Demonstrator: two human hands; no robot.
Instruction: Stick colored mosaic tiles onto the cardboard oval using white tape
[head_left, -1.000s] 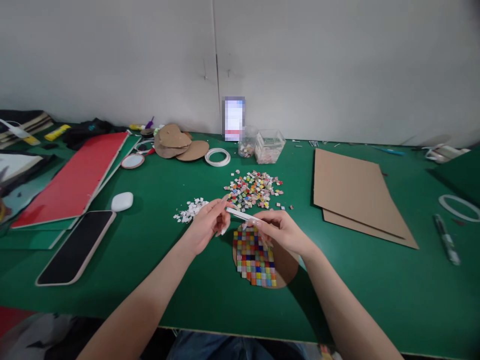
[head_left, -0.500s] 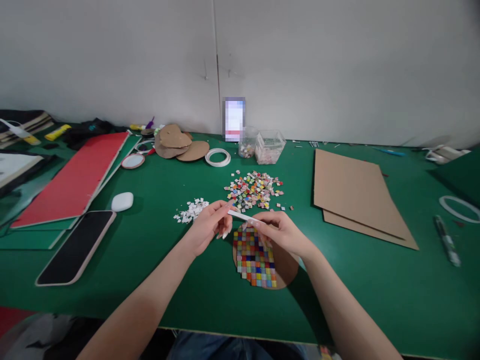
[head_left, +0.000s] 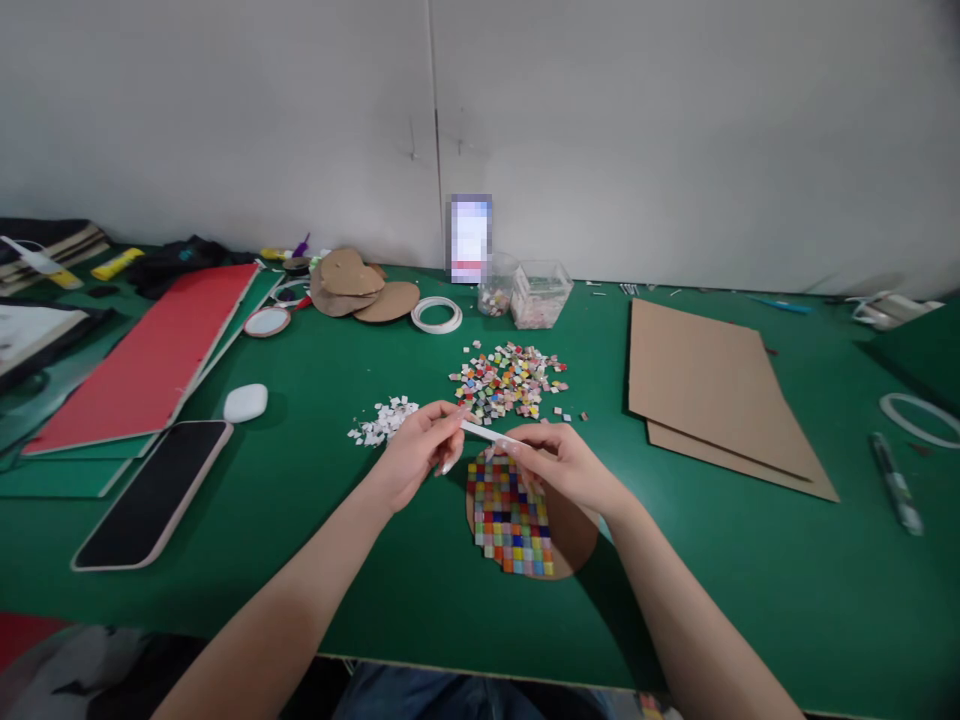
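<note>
Okay, we have a white strip (head_left: 484,431) pinched at one end by the left hand (head_left: 416,455) and at the other by the right hand (head_left: 574,462), near the far edge of a cardboard disc (head_left: 576,535) half covered with mosaic tiles (head_left: 517,530). It's a green tabletop (head_left: 360,620), pale grey wall (head_left: 637,140) behind. Right hand hides some tiles; grips hide the strip's ends. Phone screen (head_left: 470,238) pixelated, we can't read it; dark green object (head_left: 919,345) cut off at right edge, unclear.

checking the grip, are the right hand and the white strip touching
Touching: the head view shows the right hand pinching one end of the white strip, no gap visible.
</note>
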